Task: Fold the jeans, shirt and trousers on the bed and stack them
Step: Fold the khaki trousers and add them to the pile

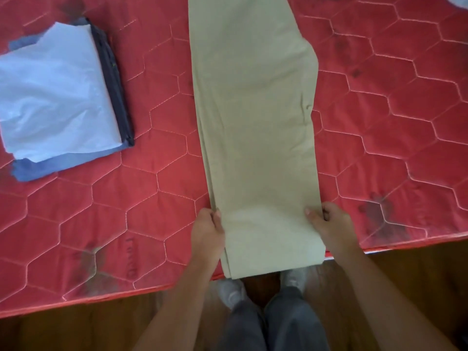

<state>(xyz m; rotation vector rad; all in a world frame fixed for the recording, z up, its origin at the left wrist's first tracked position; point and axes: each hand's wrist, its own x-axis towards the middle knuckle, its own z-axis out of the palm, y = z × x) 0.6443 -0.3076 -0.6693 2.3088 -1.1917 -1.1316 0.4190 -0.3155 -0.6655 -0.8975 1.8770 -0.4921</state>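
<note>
Beige trousers lie lengthwise down the middle of the red quilted mattress, folded leg on leg, with their near end hanging a little over the mattress edge. My left hand grips the left edge of the trousers near that end. My right hand pinches the right edge at the same height. At the left of the bed sits a stack: a folded light blue shirt on top of folded dark jeans.
A wooden floor runs along the near edge of the mattress. My feet in pale shoes stand there under the trouser end. A bit of pale blue cloth shows at the top right corner.
</note>
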